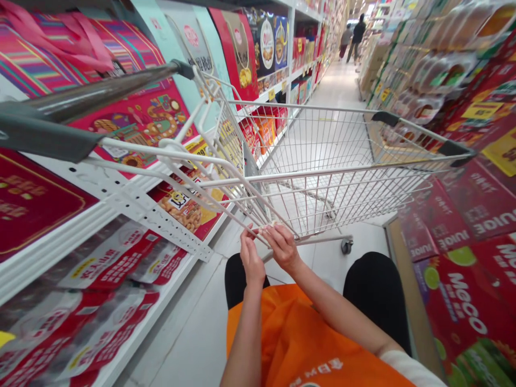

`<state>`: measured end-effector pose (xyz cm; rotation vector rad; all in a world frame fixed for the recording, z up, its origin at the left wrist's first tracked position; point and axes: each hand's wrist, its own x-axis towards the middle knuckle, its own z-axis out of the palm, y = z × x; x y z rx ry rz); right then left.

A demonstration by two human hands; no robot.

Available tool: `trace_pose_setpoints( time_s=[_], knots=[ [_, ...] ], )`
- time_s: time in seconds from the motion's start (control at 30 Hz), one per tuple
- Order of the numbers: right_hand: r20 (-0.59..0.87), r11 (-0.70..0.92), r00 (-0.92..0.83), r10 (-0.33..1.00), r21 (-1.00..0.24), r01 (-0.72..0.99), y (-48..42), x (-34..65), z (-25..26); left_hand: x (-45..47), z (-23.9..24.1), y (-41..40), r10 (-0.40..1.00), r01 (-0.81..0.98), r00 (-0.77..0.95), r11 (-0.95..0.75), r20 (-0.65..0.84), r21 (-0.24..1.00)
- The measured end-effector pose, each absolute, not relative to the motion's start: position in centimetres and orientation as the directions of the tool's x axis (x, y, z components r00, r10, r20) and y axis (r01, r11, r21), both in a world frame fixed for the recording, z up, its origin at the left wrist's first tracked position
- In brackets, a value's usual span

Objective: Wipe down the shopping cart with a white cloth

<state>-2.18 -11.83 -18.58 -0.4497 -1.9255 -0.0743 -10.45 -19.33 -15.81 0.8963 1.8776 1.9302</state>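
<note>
On the left, a patterned gift box with pink ribbon and red boxes are set on white shelving; below, bottles with red labels are laid side by side. Farther along, a red gift bag is stood among other packages.

In the middle, the shopping cart is stood in the aisle, its handle turned left; floor tiles are seen through its wire basket. Just below its rear wires, the left hand is held with fingers partly curled, and beside it the right hand is held with fingers bent inward. A small pale item is seen at the fingertips; whether it or a wire is gripped by either hand cannot be told.

On the right, clear-wrapped bottles are stacked in packs, and red cartons marked MECO are piled near the cart.
</note>
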Motion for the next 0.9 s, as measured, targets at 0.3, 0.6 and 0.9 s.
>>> trace_pose_setpoints(
  time_s=[0.3,0.6,0.9],
  knots=[
    [0.902,0.974,-0.409,0.138,-0.050,0.219,-12.0,-3.8,-20.1,-11.7,-15.4,-19.9,0.504,0.301,-0.812,-0.069,0.294,0.951],
    [0.878,0.976,-0.439,0.191,-0.125,0.177,-12.0,-3.8,-21.9,-11.6,-15.4,-20.0,0.529,0.272,-0.815,-0.011,0.237,0.962],
    [0.869,0.983,-0.473,0.147,-0.077,0.165,-10.7,-1.4,-26.4,-11.8,-14.9,-20.3,0.556,0.294,-0.791,-0.022,0.257,0.955]
  ],
)
